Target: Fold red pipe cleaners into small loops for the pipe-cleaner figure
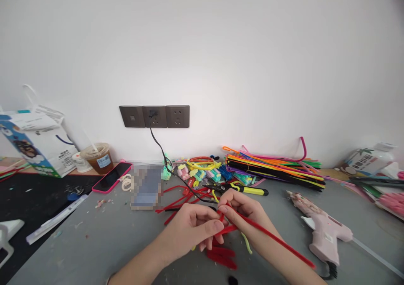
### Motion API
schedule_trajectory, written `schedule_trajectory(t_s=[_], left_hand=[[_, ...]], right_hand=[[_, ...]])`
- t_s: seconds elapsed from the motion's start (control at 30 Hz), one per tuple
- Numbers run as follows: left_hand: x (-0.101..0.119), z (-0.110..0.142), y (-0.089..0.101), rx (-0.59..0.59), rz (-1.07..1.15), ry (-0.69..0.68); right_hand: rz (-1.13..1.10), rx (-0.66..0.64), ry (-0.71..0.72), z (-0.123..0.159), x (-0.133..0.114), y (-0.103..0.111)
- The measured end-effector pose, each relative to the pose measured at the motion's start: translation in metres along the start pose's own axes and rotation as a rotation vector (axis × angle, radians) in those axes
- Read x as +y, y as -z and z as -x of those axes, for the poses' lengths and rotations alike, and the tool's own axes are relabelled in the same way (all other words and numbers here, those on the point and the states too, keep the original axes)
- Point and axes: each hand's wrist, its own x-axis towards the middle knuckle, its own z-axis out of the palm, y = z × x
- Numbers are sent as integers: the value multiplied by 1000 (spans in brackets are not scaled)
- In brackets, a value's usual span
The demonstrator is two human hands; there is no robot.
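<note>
Both of my hands meet near the middle of the table, pinching red pipe cleaner. My left hand (200, 226) is closed, its thumb and fingers on a bent red piece. My right hand (241, 209) is closed on a red pipe cleaner (280, 241) whose long free end runs down over my right forearm. Under my hands lie folded red pipe cleaner pieces (221, 256). A light green piece (246, 243) rests beside them. More red pipe cleaners (178, 198) are spread behind my left hand. Pliers with yellow and black handles (249, 190) lie just beyond my right hand.
At right lies a pink glue gun (325, 228). Along the wall sit a pipe cleaner bundle (274, 169) and small colourful pieces (202, 171). To the left are a phone (112, 178), an iced drink cup (98, 158) and a carton (47, 146). A black cord (159, 145) hangs from the socket.
</note>
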Motion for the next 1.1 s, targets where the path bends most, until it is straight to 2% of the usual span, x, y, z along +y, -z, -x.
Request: schedule_trajectory(t_s=[0.2,0.33,0.47,0.63,0.93,1.1], left_hand=[[2,-1,5,32,141,80],[2,-1,7,26,157,85],[-2,-1,9,63,133,63],[0,-2,7,99,125,60],[4,2,7,96,125,41],[8,1,9,243,203,-59]], right_hand=[[80,56,58,1,-3,5],[-2,61,53,4,-2,3],[-117,6,-10,4,0,2],[-149,-34,44,1,2,4],[-52,146,225,0,-4,6],[-13,235,246,-1,-4,10]])
